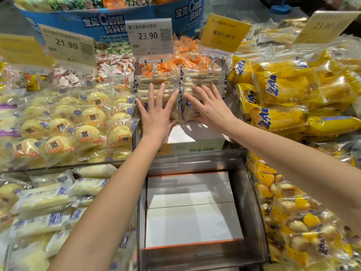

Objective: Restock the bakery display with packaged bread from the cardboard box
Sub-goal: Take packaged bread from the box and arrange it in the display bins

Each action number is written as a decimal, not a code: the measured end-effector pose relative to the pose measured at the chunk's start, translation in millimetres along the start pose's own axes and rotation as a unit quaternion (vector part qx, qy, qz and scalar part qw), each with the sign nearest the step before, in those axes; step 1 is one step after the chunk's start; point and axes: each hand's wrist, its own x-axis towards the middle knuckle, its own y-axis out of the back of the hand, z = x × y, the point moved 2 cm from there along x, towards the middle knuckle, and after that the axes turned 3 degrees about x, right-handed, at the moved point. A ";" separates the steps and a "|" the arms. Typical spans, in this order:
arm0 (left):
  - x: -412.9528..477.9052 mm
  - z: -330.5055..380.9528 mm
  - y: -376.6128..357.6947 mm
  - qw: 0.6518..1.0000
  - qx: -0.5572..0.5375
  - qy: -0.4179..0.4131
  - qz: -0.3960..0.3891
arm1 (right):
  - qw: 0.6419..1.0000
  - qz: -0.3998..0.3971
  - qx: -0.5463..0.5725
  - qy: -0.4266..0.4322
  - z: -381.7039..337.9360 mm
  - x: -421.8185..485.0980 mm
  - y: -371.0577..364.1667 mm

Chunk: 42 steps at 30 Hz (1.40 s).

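Head view, left hand [156, 114] and right hand [210, 108], fingers straight and spread wide, pressing flat on stacked packaged bread [162, 80], price tag [149, 36] behind

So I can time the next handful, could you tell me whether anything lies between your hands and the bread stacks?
Nothing visible does. The left hand and the right hand lie directly on the two stacks of bread packs, fingers straight. The orange packets sit behind the stacks, not between.
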 end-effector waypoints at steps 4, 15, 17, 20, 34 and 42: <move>6.3 7.6 -2.0 0.998 0.007 0.050 0.022 | 1.000 0.007 -0.026 -0.010 -3.1 4.9 -1.3; -25.9 16.8 30.0 0.999 -0.039 0.031 -0.007 | 0.997 -0.024 0.009 -0.075 -25.4 -21.6 31.3; -39.3 21.7 46.1 0.998 -0.060 0.006 -0.027 | 0.993 -0.030 0.038 -0.110 -34.8 -36.2 49.4; -63.3 28.9 78.2 0.997 -0.056 -0.048 -0.039 | 0.987 -0.007 0.080 -0.140 -47.5 -63.5 84.1; -278.2 106.5 193.6 0.980 -0.192 0.011 0.056 | 0.894 0.043 0.354 -0.270 -103.7 -261.6 188.7; -386.4 153.5 187.8 0.960 -0.257 0.056 0.093 | 0.809 0.062 0.470 -0.347 -134.0 -383.6 180.9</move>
